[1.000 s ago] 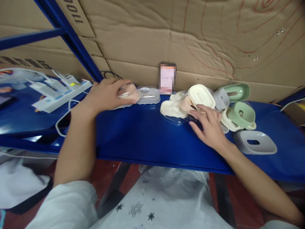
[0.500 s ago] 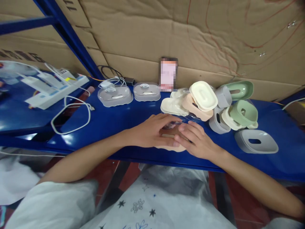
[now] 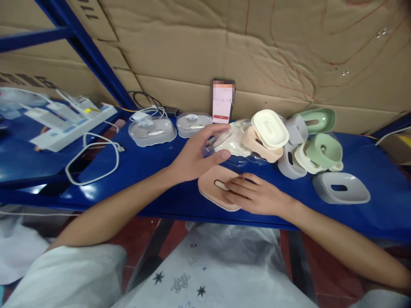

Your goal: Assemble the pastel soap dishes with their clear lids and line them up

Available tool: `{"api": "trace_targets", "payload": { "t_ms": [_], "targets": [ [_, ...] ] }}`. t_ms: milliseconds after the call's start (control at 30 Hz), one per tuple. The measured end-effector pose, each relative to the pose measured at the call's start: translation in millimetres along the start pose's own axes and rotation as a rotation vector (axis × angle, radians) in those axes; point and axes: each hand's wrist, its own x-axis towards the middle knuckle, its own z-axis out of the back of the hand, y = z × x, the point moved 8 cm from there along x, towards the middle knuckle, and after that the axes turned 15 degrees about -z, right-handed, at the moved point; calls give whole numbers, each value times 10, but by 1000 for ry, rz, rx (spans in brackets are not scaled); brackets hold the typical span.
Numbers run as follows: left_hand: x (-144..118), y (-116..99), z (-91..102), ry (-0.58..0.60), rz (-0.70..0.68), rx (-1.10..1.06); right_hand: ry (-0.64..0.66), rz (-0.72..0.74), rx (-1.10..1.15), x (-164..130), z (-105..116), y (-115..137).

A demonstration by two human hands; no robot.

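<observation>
Fingers of the left hand [image 3: 195, 156] curl round a clear lid [image 3: 220, 141], pinching it just above and behind the pink tray [image 3: 213, 190]. Right hand [image 3: 253, 197] lies flat on that tray, fingers together, pressing it to the blue shelf [image 3: 154, 171] near the front edge. Best, I'd say, to keep the tray pinned and the lid level, clear of the piled trays [image 3: 289, 141] behind the pink one.

The right hand [image 3: 257, 197] hides part of the pink tray [image 3: 215, 191].
</observation>
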Motion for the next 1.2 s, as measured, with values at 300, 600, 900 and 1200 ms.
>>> {"api": "trace_targets", "payload": {
  "t_ms": [300, 600, 900, 1200],
  "targets": [
    [1729, -50, -1112, 315, -366, 441, 121, -24, 43, -30, -108, -82],
    [1907, 400, -1339, 492, -280, 552, 182, -126, 74, -35, -161, -169],
    [323, -146, -166, 360, -450, 533, 177, -233, 104, -7, -137, -246],
    [-544, -58, -366, 345, -609, 525, -168, -267, 123, -199, 350, -437]
  ]
}}
